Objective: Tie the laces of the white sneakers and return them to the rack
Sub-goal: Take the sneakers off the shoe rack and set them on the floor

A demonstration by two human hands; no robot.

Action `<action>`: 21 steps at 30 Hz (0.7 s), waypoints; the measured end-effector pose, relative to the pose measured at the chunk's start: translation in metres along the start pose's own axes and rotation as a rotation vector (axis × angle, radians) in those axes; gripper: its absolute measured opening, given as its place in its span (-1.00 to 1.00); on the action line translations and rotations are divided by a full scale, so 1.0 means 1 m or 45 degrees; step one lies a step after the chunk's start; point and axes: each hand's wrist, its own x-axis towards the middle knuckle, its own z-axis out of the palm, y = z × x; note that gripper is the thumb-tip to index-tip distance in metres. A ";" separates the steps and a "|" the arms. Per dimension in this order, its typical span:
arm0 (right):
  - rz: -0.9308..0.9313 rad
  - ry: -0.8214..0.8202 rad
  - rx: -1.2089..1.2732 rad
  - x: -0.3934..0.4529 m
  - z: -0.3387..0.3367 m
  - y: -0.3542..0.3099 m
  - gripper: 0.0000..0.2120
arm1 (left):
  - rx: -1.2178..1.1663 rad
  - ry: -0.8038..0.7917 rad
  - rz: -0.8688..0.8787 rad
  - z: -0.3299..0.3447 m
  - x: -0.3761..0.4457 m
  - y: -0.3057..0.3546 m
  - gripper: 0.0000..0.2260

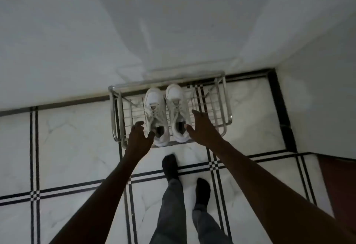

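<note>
Two white sneakers stand side by side on the top shelf of a metal wire shoe rack (221, 97), toes toward the wall. The left sneaker (155, 109) and the right sneaker (176, 105) both show their laces; I cannot tell how they are tied. My left hand (139, 136) hovers just left of the left sneaker's heel, fingers apart, thumb close to the shoe. My right hand (202, 126) is spread beside the right sneaker's heel, thumb near its collar. Neither hand holds anything.
The rack stands against a white wall (134, 32) in a corner, on white floor tiles with black stripe borders (77, 147). My legs in grey trousers and dark socks (170, 166) stand just in front of the rack. A reddish surface (339, 186) lies at right.
</note>
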 end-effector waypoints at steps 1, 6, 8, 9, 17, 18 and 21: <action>0.033 -0.019 0.032 0.009 0.010 0.004 -0.39 | -0.004 -0.009 -0.028 0.007 0.012 -0.009 -0.46; 0.150 0.051 0.083 0.053 0.064 0.034 -0.41 | -0.043 -0.076 -0.131 0.036 0.061 -0.041 -0.51; 0.165 0.080 0.109 0.066 0.075 0.041 -0.46 | -0.062 -0.085 -0.108 0.041 0.070 -0.046 -0.57; 0.163 0.081 0.139 0.071 0.078 0.044 -0.49 | -0.061 -0.087 -0.099 0.044 0.072 -0.048 -0.59; 0.216 -0.049 0.268 0.097 0.079 0.062 -0.44 | -0.147 -0.104 -0.071 0.051 0.082 -0.056 -0.49; 0.197 -0.057 0.270 0.098 0.080 0.062 -0.47 | -0.149 -0.107 -0.073 0.051 0.082 -0.056 -0.49; 0.147 -0.053 0.281 0.095 0.081 0.063 -0.52 | -0.171 -0.077 -0.056 0.051 0.079 -0.056 -0.50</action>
